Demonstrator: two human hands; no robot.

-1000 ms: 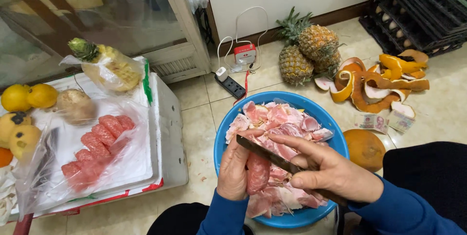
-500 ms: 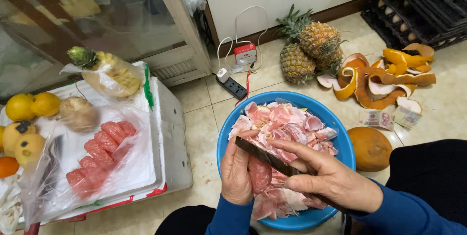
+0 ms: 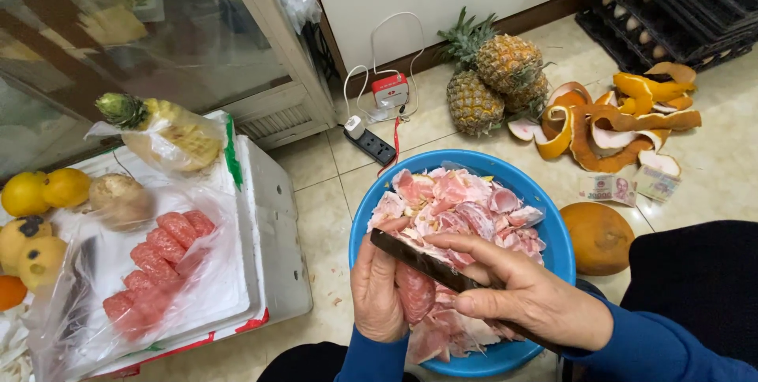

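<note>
Two bare hands work over a big blue basin (image 3: 562,249) at the near centre of the tiled floor, and that basin is heaped with pink pomelo peelings and membrane (image 3: 466,208). Largest in the scene is the glass-fronted cabinet (image 3: 150,42) at the far left. Just near of it stands a white foam box (image 3: 272,216), its lid covered by a clear plastic bag holding a row of peeled pink segments (image 3: 162,259). On the far end of that lid lies a bagged cut pineapple (image 3: 166,133), with a pale round fruit (image 3: 118,199) beside it and several yellow citrus fruits (image 3: 43,191) at the left edge. Black crates (image 3: 671,3) sit in the far right corner. Two whole pineapples (image 3: 493,78) stand against the far wall, and to their right lies a pile of orange pomelo rind (image 3: 620,117). An unpeeled orange-brown pomelo (image 3: 598,237) rests on the floor touching the basin's right side. Smaller still, a black power strip (image 3: 375,145) with a white charger lies far of the basin.

The left hand (image 3: 379,287) is curled closed around a pink pomelo segment (image 3: 414,293), holding it above the near part of the basin. The right hand (image 3: 529,299) is closed on the handle of a dark knife (image 3: 418,259), thumb along the top, with the blade lying across the segment and pointing left toward the left hand's fingers.
</note>
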